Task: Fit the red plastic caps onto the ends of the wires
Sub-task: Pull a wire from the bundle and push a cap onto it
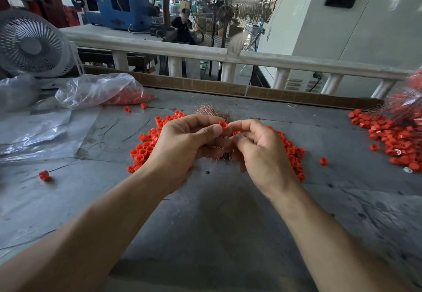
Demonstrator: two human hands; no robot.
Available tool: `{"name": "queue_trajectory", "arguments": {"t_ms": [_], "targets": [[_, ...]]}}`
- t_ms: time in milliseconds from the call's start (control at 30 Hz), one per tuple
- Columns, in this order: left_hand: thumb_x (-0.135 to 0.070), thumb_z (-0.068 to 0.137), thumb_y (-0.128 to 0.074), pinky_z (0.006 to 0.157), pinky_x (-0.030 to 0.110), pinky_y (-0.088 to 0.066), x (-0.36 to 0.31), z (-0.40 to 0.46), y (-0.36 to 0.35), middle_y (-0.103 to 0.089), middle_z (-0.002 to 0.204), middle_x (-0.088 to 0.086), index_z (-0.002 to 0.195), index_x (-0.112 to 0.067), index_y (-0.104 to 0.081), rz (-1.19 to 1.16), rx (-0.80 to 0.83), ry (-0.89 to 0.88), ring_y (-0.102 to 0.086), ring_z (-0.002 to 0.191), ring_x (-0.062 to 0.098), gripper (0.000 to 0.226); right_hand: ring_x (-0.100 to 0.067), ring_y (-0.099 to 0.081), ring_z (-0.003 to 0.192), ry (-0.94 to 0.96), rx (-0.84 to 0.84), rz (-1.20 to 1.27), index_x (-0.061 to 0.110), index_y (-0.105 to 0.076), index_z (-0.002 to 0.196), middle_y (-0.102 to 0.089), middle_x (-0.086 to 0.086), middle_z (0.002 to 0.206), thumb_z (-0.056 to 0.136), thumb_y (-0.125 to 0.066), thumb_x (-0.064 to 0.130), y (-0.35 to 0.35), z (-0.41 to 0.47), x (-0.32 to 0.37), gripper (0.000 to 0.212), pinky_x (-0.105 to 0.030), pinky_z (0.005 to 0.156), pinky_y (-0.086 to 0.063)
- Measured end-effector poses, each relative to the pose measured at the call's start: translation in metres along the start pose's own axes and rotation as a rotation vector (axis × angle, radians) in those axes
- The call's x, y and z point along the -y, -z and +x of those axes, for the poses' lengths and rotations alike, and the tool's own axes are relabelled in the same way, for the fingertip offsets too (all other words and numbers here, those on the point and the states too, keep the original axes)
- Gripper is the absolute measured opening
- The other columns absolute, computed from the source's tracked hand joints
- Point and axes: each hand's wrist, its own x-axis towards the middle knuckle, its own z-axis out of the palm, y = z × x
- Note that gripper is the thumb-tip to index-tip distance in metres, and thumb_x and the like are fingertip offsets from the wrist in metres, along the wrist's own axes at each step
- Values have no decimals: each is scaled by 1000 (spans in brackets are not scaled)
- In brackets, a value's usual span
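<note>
Left hand (182, 141) pinching a red cap (223, 124) between thumb and forefinger, raised above the grey table (217, 223). Right hand (262, 152) just beside it, fingers curled, fingertips meeting at the cap — whether gripping a wire, cannot tell. Bundle of copper wires (212, 111) behind and beneath both hands. Loose caps (142, 152) heaped under the hands; capped wires (397, 138) piled far right. Plastic bag (100, 90) of caps — far left.
</note>
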Motion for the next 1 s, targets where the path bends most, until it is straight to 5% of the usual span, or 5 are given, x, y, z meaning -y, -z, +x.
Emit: {"name": "queue_trajectory", "arguments": {"t_ms": [233,433,633,1000], "targets": [[-14,77,-75,72,34,-64,-4,-2,-3,-74,104,27,96,-5,-74,-75,24,23,-76,89,30,21,-15,-74,75,9,48,22,26,-68,106,-79,10,90,98,-47,2,-1,-3,2,33,-22,53,-50],[-13,76,-75,79,37,-64,-4,-2,-2,-72,107,31,103,0,-70,-84,3,46,-74,94,34,30,-27,-72,77,21,73,-7,25,-71,101,-77,8,87,97,-48,2,-1,-2,1,32,-30,52,-53],[-15,75,-75,68,34,-64,-6,-2,-3,-74,93,24,98,-2,-71,-51,-10,37,-75,77,24,26,-2,-72,81,63,123,-33,24,-72,100,-78,12,88,97,-62,7,-2,-1,-1,20,-12,60,-49],[-12,72,-75,76,32,-64,-7,-3,-4,-72,106,30,101,1,-68,-89,-58,72,-74,87,31,33,-1,-72,90,67,120,-55,26,-71,104,-78,13,94,95,-56,0,-2,1,-4,31,-15,67,-49]]}}
